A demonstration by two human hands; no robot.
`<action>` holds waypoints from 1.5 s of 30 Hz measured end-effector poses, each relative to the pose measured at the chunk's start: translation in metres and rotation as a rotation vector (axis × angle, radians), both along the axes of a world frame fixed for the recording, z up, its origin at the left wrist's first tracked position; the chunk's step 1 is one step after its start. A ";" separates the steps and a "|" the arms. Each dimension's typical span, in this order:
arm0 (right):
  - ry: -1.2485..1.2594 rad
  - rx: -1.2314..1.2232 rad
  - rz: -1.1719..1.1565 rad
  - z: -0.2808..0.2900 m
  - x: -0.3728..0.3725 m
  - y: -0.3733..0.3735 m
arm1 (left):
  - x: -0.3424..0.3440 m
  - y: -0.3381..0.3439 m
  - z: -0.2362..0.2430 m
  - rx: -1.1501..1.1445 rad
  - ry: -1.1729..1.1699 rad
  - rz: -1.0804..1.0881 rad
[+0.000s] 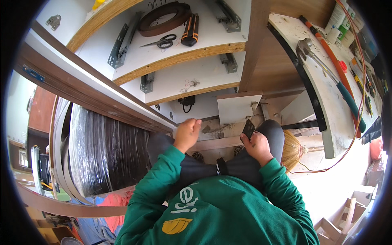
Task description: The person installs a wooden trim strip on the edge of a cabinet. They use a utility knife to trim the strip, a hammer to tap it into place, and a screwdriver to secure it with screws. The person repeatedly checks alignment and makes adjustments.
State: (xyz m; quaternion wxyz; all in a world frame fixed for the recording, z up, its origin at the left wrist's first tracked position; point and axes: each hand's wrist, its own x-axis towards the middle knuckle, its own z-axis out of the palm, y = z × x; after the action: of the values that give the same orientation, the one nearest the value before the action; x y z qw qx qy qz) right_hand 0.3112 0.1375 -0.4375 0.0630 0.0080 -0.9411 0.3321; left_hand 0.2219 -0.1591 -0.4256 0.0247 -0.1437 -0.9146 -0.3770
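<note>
My left hand is closed in a loose fist above my left knee, in front of the cabinet. Whatever its curled fingers hold, if anything, is hidden. Near my right knee, my right hand grips a small flat black rectangular piece, which sticks up past the thumb; its exact kind does not show. Ahead of both hands stands an open white cabinet with raw board edges. Scissors, an orange-and-black tool and a roll of brown edge banding lie on its upper shelf.
At right, a white board bears a hammer, a long orange bar and bottles. A red cable hangs over its edge. A straw broom lies beside my right knee. Plastic-wrapped dark panels stand at left.
</note>
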 end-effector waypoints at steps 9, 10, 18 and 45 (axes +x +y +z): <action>-0.025 -0.012 -0.060 -0.018 0.000 0.004 | 0.052 0.047 -0.055 0.157 -0.390 -0.396; -0.034 -0.022 -0.072 -0.020 -0.001 0.004 | 0.055 0.047 -0.057 0.177 -0.403 -0.442; 0.049 -0.024 -0.049 -0.021 -0.002 0.002 | 0.057 0.009 -0.090 0.061 -0.451 0.008; 0.003 0.078 -0.025 -0.012 -0.009 -0.007 | 0.002 -0.040 -0.083 0.322 -0.167 0.413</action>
State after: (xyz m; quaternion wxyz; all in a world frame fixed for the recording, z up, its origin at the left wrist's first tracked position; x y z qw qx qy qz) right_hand 0.3025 0.1307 -0.4496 0.0685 -0.0008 -0.9533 0.2943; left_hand 0.2238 -0.1996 -0.5088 0.0481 0.0830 -0.8518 -0.5151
